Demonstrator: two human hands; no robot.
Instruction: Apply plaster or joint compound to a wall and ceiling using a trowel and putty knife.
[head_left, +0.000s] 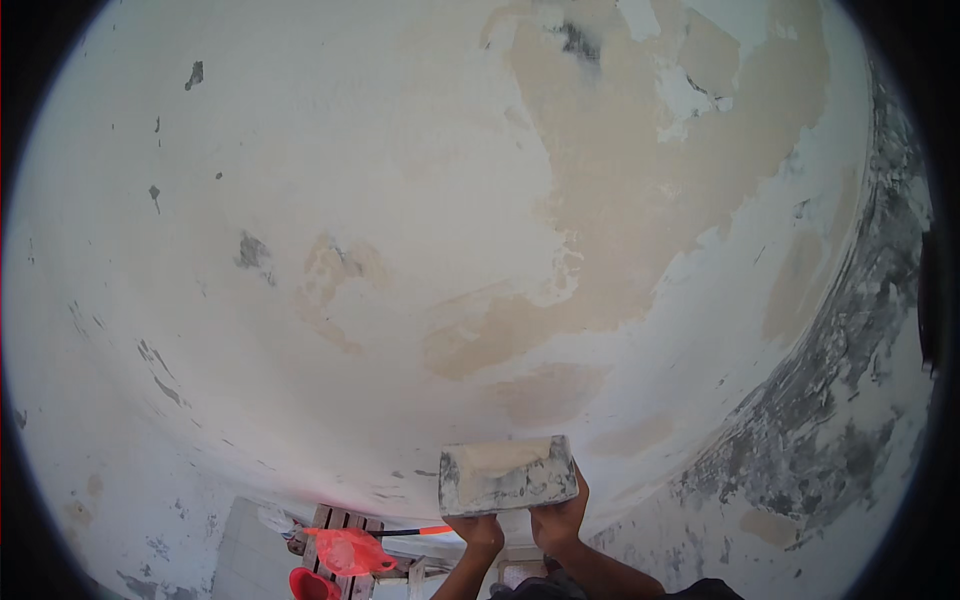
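Low in the middle, close to my body, my two hands hold a flat rectangular plastering tool (508, 490), grey and smeared with white. A smooth beige layer of putty (495, 460) covers its upper part. My left hand (480, 532) is closed at its lower edge, with the fingers mostly hidden behind it. Around its lower right side wraps my right hand (562, 515). Beyond them spreads a large white wall (350, 170) with beige putty patches (620, 200) and small dark grey scrapes.
Down at the left stands a slatted wooden bench (325, 518) with a red plastic bag (350, 552) on it. A red bucket (313, 584) is beside the bag. An orange and black pole (420, 531) reaches toward my left hand. Rough grey wall (800, 400) lies at right.
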